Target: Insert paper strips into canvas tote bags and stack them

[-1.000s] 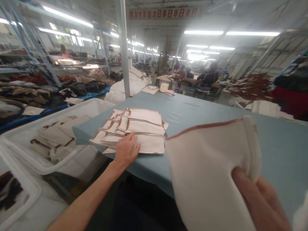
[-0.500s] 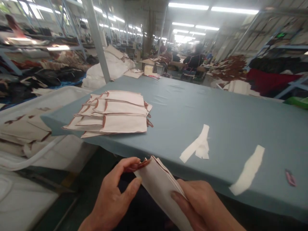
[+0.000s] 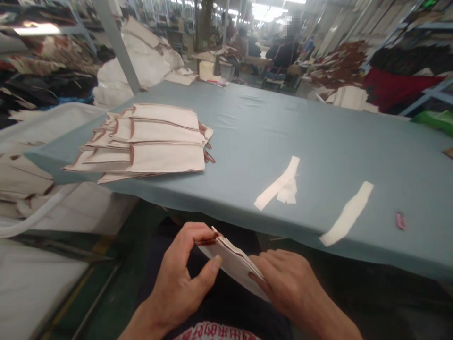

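Observation:
Close in front of my body, below the table's near edge, I hold a cream fabric piece with brown edging (image 3: pixel 235 267), made of several layers and tilted. My left hand (image 3: pixel 187 274) curls over its upper left end, fingers on the brown edge and thumb against the pale face. Farther down, my right hand (image 3: pixel 290 283) is closed around the layers, thumb on the near side. A layered stack of similar cream pieces with brown edging (image 3: pixel 164 156) lies on the table to the left, brown loops sticking out on its right side.
Pale strips (image 3: pixel 278 184) and another pale strip (image 3: pixel 348 215) lie on the blue-green table (image 3: pixel 247 137). A small pink object (image 3: pixel 400 220) is at the right. A white bin (image 3: pixel 56 210) with cream pieces stands left. A person (image 3: pixel 285 52) sits far back.
The view has tilted down and shifted, so the table and stack appear higher. The held piece is turned flatter, showing less of its face. Both hands keep hold of it.

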`<action>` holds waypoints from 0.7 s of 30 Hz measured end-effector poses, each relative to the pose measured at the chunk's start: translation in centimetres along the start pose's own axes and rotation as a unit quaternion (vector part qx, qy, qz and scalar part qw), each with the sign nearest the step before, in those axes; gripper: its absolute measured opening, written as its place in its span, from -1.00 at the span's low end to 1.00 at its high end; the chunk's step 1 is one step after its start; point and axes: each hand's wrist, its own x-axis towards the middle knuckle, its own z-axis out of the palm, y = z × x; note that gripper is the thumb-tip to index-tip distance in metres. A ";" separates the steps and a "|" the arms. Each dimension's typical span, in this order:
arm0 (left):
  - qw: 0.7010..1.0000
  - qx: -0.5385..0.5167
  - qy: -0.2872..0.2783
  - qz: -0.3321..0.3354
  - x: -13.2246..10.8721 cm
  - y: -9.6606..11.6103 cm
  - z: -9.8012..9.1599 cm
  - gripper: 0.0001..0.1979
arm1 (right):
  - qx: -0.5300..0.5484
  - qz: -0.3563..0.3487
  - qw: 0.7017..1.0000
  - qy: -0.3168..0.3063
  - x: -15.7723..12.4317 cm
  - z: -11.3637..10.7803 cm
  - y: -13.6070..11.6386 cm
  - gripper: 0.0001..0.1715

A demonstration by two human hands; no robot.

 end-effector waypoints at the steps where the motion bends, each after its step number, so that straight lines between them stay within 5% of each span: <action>1: 1.000 0.001 0.000 0.001 -0.2 0.0 0.4 -0.77 | 0.000 0.000 1.000 -0.001 -0.3 0.0 0.1 -0.52; 7: 0.997 0.060 0.041 0.013 -2.1 0.5 0.8 -0.83 | 0.002 0.013 1.000 0.000 -0.7 0.9 -0.2 -0.61; 11: 0.990 0.074 -0.060 -0.100 -4.4 0.6 -0.5 -0.86 | 0.042 0.025 0.999 -0.022 -0.7 1.9 -1.1 -0.67; 15: 0.955 0.077 -0.101 -0.268 -6.1 0.6 -1.5 -0.60 | 0.087 0.045 0.995 -0.031 -1.1 2.6 -2.0 -0.68; 21: 0.932 -0.007 -0.208 -0.296 -4.7 0.5 -2.5 -0.58 | 0.275 0.150 0.949 -0.043 -1.5 2.2 -3.6 -0.84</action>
